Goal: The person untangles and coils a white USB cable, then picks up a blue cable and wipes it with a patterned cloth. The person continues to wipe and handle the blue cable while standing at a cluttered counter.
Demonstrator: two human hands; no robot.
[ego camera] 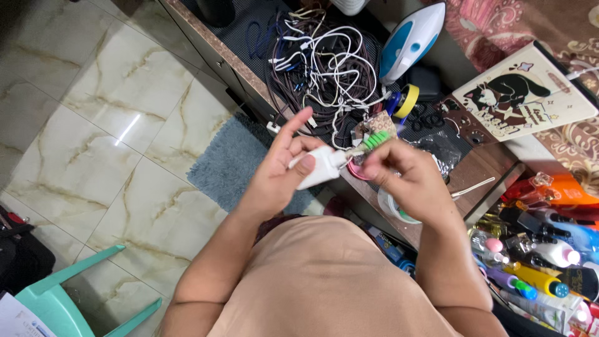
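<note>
Pinching a small white plastic charger block (315, 167) in the left hand (281, 171), fingers closed around its body, thumb pressing on top. Nipping the green spiral cable protector (375, 140) with the right hand (409, 178), fingers curled tight. Both held above the tabletop (249, 72) edge. Likely handling light, rigid and smooth; gripping best by the block's flat sides. Cable itself hiding behind knuckles; tangled white and brown cords (324, 68) blurring beyond.
</note>
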